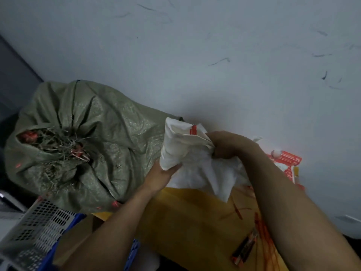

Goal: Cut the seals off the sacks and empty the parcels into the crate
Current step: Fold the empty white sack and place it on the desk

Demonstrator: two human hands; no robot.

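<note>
Head view: my left hand (165,173) grips the white sack (181,145) from beneath and my right hand (224,143) clutches its bunched cloth, above a yellow sack (185,216). The tied green sack (93,137) lies left; the blue crate (72,223) sits near left.
</note>
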